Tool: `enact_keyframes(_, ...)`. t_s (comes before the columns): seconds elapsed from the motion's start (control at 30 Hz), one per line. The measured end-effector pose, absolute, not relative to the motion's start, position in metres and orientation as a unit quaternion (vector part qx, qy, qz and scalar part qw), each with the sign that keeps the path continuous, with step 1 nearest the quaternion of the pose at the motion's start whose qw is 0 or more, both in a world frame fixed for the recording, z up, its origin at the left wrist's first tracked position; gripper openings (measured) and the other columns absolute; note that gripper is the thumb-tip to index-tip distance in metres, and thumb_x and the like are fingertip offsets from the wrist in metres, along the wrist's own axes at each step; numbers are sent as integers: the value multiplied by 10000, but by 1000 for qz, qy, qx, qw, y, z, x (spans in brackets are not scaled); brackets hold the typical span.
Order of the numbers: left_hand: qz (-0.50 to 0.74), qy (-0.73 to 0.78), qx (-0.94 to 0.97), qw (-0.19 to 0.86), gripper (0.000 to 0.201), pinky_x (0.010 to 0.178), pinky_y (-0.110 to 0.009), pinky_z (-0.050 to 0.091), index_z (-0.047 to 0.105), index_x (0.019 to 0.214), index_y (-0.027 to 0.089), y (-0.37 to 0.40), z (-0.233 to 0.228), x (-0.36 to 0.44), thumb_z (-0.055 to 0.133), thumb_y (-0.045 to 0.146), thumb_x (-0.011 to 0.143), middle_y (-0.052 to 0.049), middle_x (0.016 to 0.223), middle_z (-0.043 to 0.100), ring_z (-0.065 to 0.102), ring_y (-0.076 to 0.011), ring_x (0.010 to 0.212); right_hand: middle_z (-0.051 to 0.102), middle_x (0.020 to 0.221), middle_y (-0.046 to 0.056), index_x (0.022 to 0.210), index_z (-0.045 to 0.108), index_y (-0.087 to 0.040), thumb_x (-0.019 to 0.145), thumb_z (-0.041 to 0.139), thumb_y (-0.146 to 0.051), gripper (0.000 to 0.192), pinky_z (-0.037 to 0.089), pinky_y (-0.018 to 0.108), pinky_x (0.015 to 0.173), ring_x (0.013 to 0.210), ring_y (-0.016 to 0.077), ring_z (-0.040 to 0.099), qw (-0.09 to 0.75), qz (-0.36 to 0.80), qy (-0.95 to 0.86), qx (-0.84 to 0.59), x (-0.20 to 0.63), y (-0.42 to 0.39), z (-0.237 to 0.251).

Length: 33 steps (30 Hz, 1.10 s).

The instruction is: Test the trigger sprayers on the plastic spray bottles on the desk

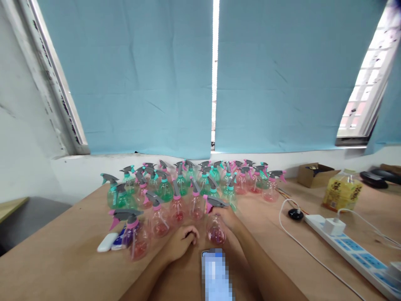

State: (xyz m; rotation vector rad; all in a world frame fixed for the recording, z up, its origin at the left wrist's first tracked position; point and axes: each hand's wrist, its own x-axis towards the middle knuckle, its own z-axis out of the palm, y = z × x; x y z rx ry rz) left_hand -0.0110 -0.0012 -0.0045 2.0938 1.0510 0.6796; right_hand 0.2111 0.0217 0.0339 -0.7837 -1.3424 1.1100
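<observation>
Brown wooden table point(72, 246): bears all items below. Cluster of clear pink and green plastic spray bottles point(188, 184): standing upright across the table's far middle. White power strip point(351, 251): right side, charger plugged in. Clear pink spray bottle with grey trigger point(216, 228): upright, nearest the person. Right hand point(230, 219): wrapped around that bottle's side. Left hand point(181, 242): fingers curled loosely, resting on table just beside bottle, holding nothing. Small white oblong case point(107, 242): left of bottles.

Your left hand point(181, 242) and right hand point(227, 219) are bare, forearms uncovered, with no sleeves, gloves, rings or watch showing.
</observation>
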Motion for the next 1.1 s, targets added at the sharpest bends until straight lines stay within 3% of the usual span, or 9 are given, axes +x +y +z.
enact_keyframes(0.3,266,401,806,345,243,705,-238,431,639,813,180,-2,-3,-10,397,177,835,3,721,640,582,-151,694,612,588,-5,592,667,-201,553,596,-212,82,387,263,559,580,142,495,582,495,-572,-299,208,13,41)
enact_keyframes(0.5,262,405,805,346,241,703,-244,430,642,816,177,-3,-3,-10,403,183,841,-2,722,641,595,-158,707,493,463,-53,523,575,-204,519,647,-225,75,342,253,488,487,121,425,601,496,-510,-366,207,21,28)
enact_keyframes(0.7,263,402,805,348,239,728,-255,440,636,816,180,-2,-3,-10,403,204,865,-2,728,641,599,-163,717,651,638,-3,664,675,-204,635,646,-213,42,464,303,709,675,173,585,608,466,-555,-325,205,20,22)
enact_keyframes(0.77,262,404,804,349,240,732,-255,439,639,819,182,-2,-4,-10,403,193,860,-2,733,643,599,-162,717,669,671,10,685,684,-205,677,641,-244,59,470,318,737,699,183,597,614,436,-566,-336,207,21,21)
enact_keyframes(0.93,260,411,800,351,246,735,-257,439,646,831,182,-2,-4,-11,412,234,885,-4,727,636,600,-169,725,658,684,-2,826,697,-196,719,611,-279,160,424,279,621,624,171,547,643,273,-556,-451,229,19,18)
enact_keyframes(1.1,251,416,801,349,237,739,-257,438,648,823,185,-4,1,-10,421,233,875,-2,732,640,594,-170,723,576,591,-27,915,657,-204,810,514,-341,224,341,268,545,524,174,502,642,147,-505,-558,268,13,13)
